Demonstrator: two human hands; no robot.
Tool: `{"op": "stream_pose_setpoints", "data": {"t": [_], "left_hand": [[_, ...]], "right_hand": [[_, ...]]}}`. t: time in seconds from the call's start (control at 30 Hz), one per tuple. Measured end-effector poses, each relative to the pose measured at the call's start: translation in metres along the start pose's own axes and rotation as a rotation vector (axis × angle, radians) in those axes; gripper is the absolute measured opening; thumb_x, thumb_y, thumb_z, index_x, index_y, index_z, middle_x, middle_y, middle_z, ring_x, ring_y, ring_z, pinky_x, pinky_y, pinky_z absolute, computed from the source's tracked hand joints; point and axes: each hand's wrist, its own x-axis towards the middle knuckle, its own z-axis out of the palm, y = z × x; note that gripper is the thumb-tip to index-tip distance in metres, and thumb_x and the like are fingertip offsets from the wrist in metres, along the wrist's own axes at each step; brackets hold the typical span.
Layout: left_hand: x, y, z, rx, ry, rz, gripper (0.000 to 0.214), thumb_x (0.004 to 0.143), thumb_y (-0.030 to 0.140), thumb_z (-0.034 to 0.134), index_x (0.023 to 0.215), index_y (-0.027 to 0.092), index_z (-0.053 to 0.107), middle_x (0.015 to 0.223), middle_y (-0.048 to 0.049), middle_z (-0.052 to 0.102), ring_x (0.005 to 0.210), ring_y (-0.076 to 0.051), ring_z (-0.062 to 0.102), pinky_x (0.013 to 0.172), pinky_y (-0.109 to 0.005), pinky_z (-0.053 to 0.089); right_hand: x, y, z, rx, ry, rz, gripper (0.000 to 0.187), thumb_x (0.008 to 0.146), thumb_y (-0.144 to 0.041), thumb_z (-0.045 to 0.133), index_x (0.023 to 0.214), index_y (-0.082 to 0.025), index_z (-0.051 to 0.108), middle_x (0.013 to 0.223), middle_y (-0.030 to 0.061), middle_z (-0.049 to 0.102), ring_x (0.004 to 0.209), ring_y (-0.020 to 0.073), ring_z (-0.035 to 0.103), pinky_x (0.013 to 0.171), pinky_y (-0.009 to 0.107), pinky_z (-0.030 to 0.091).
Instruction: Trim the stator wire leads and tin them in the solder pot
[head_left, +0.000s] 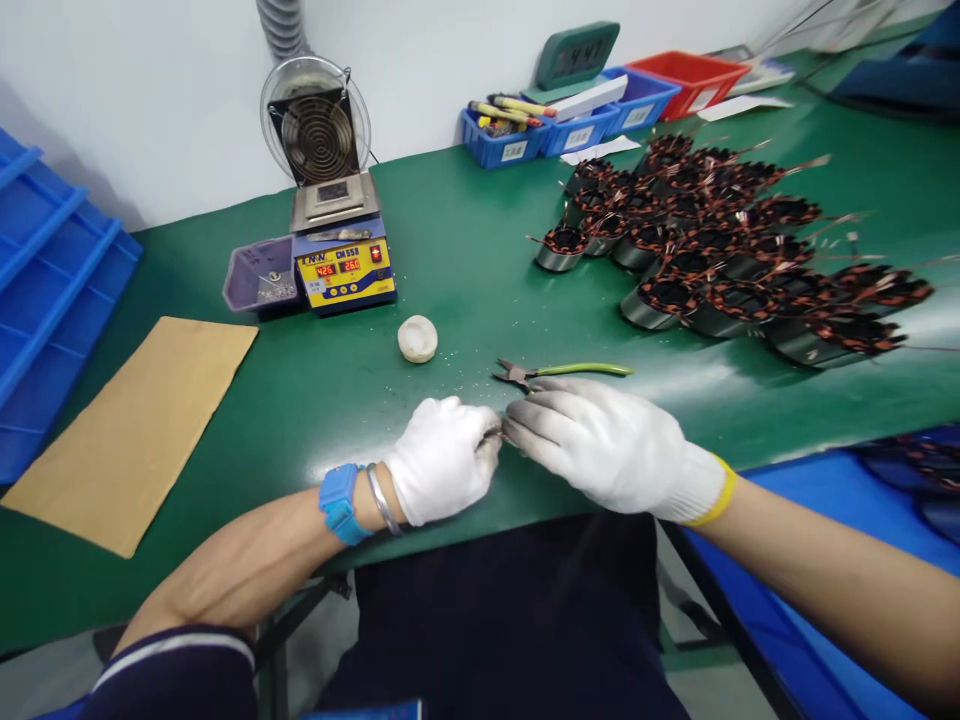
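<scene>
Single head-worn cam on this one, looking forward and steeply down. The left hand [446, 460] and right hand [600, 445] sit fairly near, mid-frame; it's wide enough to catch the lap [510, 630], green bench [315, 400] and wall [180, 90] beyond.

Bench [465, 245] has open lane mid-back, between solder pot [346, 270] and stators [697, 250], running up to wall. Cup [417, 339] sits at lane's near left, pliers [555, 371] lie across near end, just beyond right hand [600, 440]. Back left blocked: tall fan [315, 135] over pot, bin [259, 275] against its side. Right back packed with stators, loose leads poking out. Bare strip between stators' front row and right wrist. Envelope [131, 430] flat, passable over top; crate [56, 280] walls off far left.
</scene>
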Motion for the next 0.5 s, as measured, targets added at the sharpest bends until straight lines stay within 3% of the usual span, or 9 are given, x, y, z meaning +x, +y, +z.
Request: {"op": "stream_pose_setpoints", "data": {"t": [0.1, 0.17, 0.23, 0.33, 0.43, 0.5], "left_hand": [[-0.001, -0.001, 0.002, -0.021, 0.01, -0.005, 0.021, 0.096, 0.025, 0.047, 0.093, 0.021, 0.068, 0.086, -0.0059, 0.07, 0.085, -0.023, 0.063, 0.078, -0.036, 0.048], [-0.001, -0.001, 0.002, -0.02, 0.008, 0.005, 0.021, 0.096, 0.026, 0.048, 0.092, 0.021, 0.068, 0.086, -0.0061, 0.07, 0.085, -0.023, 0.063, 0.078, -0.036, 0.048], [-0.002, 0.0, 0.002, -0.015, 0.003, 0.021, 0.022, 0.096, 0.026, 0.048, 0.09, 0.021, 0.068, 0.085, -0.0058, 0.07, 0.084, -0.023, 0.063, 0.078, -0.036, 0.047], [-0.002, 0.001, 0.002, -0.026, 0.012, 0.025, 0.022, 0.096, 0.025, 0.048, 0.089, 0.021, 0.068, 0.083, -0.0052, 0.07, 0.083, -0.023, 0.063, 0.076, -0.036, 0.047], [-0.002, 0.001, 0.002, -0.038, 0.017, 0.024, 0.021, 0.096, 0.025, 0.048, 0.092, 0.02, 0.068, 0.085, -0.0054, 0.07, 0.082, -0.023, 0.063, 0.077, -0.036, 0.047], [-0.002, 0.001, 0.002, -0.031, 0.011, 0.024, 0.022, 0.096, 0.025, 0.047, 0.091, 0.02, 0.068, 0.085, -0.0058, 0.07, 0.082, -0.023, 0.063, 0.077, -0.036, 0.047]], "right_hand": [[0.003, -0.01, 0.013, 0.435, -0.021, 0.386, 0.021, 0.092, -0.028, 0.052, 0.087, -0.02, 0.071, 0.084, 0.0098, 0.075, 0.071, 0.0208, 0.068, 0.071, 0.035, 0.056], [0.004, -0.019, 0.023, 0.73, -0.049, 0.638, 0.032, 0.095, -0.038, 0.046, 0.075, -0.021, 0.065, 0.068, 0.0052, 0.07, 0.056, 0.0175, 0.064, 0.056, 0.029, 0.053], [0.004, -0.024, 0.026, 0.859, -0.092, 0.728, 0.038, 0.096, -0.041, 0.041, 0.07, -0.021, 0.06, 0.061, 0.0034, 0.067, 0.049, 0.0169, 0.062, 0.048, 0.027, 0.05], [-0.001, -0.021, 0.02, 0.564, -0.029, 0.638, 0.026, 0.088, -0.041, 0.055, 0.078, -0.02, 0.066, 0.072, 0.0074, 0.071, 0.06, 0.0209, 0.066, 0.056, 0.032, 0.053], [-0.006, -0.011, 0.009, 0.084, 0.084, 0.274, 0.019, 0.089, -0.03, 0.057, 0.096, -0.021, 0.073, 0.096, 0.012, 0.076, 0.084, 0.0254, 0.07, 0.083, 0.041, 0.056], [-0.008, -0.009, 0.007, 0.009, 0.082, 0.112, 0.026, 0.092, -0.019, 0.049, 0.099, -0.021, 0.074, 0.101, 0.0125, 0.077, 0.089, 0.0257, 0.07, 0.092, 0.046, 0.054]]}}
